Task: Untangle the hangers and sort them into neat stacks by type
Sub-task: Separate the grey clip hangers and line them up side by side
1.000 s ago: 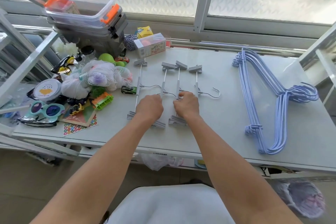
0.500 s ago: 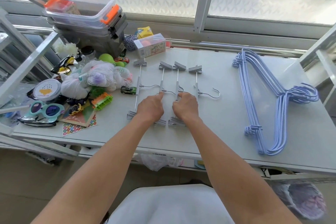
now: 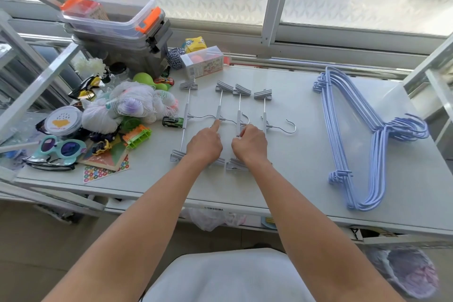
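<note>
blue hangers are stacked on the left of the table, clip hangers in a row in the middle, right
The head view shows the blue hangers stacked on the right of the table, not left. The clip hangers do lie in a row in the middle.

Silver-grey clip hangers (image 3: pixel 221 115) on the pale counter (image 3: pixel 294 179), lilac-blue wire hangers (image 3: pixel 355 135) right of them, orange-latched clear box (image 3: pixel 110 11).

Fourth clip hanger (image 3: pixel 264 115): near end behind right hand (image 3: pixel 250 146)
</note>
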The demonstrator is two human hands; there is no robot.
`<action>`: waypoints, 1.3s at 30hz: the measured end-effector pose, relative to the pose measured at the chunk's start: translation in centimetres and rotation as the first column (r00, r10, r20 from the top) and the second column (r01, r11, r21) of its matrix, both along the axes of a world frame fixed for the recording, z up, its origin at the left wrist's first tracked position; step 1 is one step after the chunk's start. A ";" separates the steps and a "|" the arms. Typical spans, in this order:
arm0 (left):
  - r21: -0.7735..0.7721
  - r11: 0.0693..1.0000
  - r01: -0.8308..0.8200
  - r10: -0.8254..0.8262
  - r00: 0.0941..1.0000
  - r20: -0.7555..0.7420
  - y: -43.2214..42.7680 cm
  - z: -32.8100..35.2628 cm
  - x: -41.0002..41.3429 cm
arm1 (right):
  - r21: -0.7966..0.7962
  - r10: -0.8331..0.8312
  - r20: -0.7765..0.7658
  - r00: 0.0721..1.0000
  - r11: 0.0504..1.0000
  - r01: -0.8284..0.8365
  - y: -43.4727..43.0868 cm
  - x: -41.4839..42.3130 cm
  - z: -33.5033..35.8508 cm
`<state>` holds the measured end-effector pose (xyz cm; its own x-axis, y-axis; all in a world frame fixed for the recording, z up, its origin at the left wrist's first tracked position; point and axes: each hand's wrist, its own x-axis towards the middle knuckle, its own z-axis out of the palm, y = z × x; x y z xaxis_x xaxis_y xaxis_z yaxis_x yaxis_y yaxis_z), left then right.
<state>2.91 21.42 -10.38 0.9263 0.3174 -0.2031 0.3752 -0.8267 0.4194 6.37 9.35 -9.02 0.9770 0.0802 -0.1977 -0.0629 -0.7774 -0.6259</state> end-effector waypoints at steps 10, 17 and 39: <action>-0.085 0.995 -0.048 0.055 0.995 0.085 0.3 -0.6 -0.9 | -0.017 0.007 0.001 1.000 1.000 -0.007 -0.1 -0.4 -0.5; -0.161 0.985 -0.068 0.084 0.992 0.093 0.3 -0.5 -1.3 | -0.081 -0.187 0.164 0.969 0.976 0.202 -2.5 0.7 0.3; 0.105 0.874 -0.475 0.469 0.880 0.080 4.0 1.3 -2.9 | 0.038 -0.181 -0.024 0.983 0.983 0.182 -5.3 2.5 -0.4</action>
